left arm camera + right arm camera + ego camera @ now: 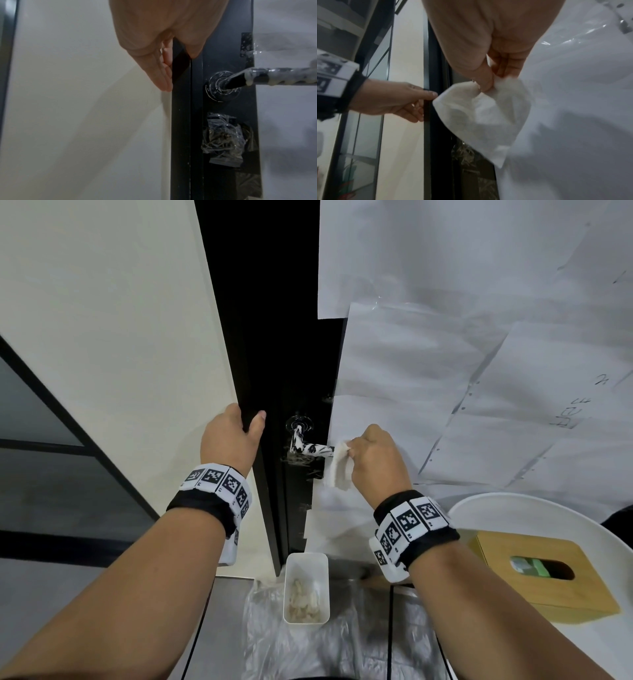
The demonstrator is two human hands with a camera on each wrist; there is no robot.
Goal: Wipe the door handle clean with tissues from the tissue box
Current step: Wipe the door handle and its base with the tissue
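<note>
The black lever door handle (311,448), smeared with white streaks, sticks out of the black door (274,344). My right hand (356,450) pinches a crumpled white tissue (337,470) at the handle's free end; the tissue hangs below it. In the right wrist view thumb and fingers bunch the tissue (479,115). My left hand (241,422) grips the door's edge left of the handle, thumb in front, fingers behind (164,75). The streaked handle (274,77) shows in the left wrist view. The wooden tissue box (544,573) stands at the lower right.
The tissue box rests on a round white table (507,508). A white bin (306,563) with used tissues stands on a clear plastic sheet (267,642) at the door's foot. Paper sheets (462,354) cover the door. Below the handle the lock (223,139) is wrapped in plastic.
</note>
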